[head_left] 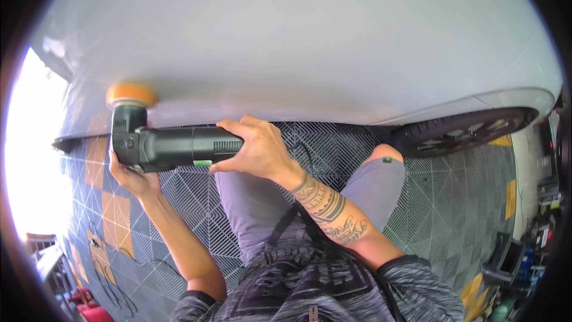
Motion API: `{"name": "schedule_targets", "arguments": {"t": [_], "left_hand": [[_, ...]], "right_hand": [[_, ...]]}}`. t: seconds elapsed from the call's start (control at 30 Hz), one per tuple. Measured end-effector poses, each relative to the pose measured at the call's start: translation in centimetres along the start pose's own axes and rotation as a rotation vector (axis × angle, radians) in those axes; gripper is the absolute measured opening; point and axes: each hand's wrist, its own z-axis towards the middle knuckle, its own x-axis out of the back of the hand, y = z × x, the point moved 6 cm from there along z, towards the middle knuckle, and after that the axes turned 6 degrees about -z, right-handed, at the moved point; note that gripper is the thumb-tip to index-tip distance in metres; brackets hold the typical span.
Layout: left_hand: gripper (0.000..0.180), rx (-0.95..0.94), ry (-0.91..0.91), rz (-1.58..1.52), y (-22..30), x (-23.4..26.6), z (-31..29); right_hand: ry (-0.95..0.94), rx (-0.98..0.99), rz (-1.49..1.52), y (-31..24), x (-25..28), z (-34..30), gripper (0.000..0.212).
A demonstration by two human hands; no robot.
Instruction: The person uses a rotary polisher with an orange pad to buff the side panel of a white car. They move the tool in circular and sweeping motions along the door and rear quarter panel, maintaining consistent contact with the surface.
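Note:
A black car polisher (173, 147) lies level across the left of the view, its orange foam pad (131, 93) against the lower part of a light grey car body panel (310, 42). My left hand (136, 176) is closed around the polisher's head from below, its fingers partly hidden behind the tool. Around the rear of the body, near the vents, my right hand (257, 148) is wrapped, thumb below and fingers above. The pad's edge looks smeared by motion.
A car wheel (471, 134) stands at the right. Grey and orange floor tiles (116, 214) lie below, with a dark cable (110, 283) at the lower left. Tools and containers crowd the right edge, including a black box-like item (505, 259). A red object (92, 307) sits at bottom left.

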Motion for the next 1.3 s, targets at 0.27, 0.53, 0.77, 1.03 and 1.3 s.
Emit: {"name": "schedule_targets", "arguments": {"t": [0.27,0.53,0.77,1.03,1.3], "left_hand": [[0.081,0.285,-0.374,0.182,-9.2,-8.3,-9.6],[0.120,0.291,-0.588,0.692,-17.6,-24.3,-18.9],[0.116,0.490,-0.653,0.304,-21.7,-33.3,-25.3],[0.108,0.535,-0.578,0.281,-25.7,-30.1,-25.2],[0.114,0.357,-0.333,0.277,-18.5,-20.2,-17.5]], "right_hand": [[0.047,-0.043,0.009,8.8,13.3,-8.1,0.068],[-0.034,-0.116,-0.176,15.6,32.0,-16.5,0.070],[-0.056,-0.193,-0.302,14.2,44.0,-19.5,0.072],[-0.180,-0.221,-0.457,15.3,41.6,-17.8,0.075],[-0.077,-0.058,-0.334,14.7,27.1,-12.0,0.078]]}}
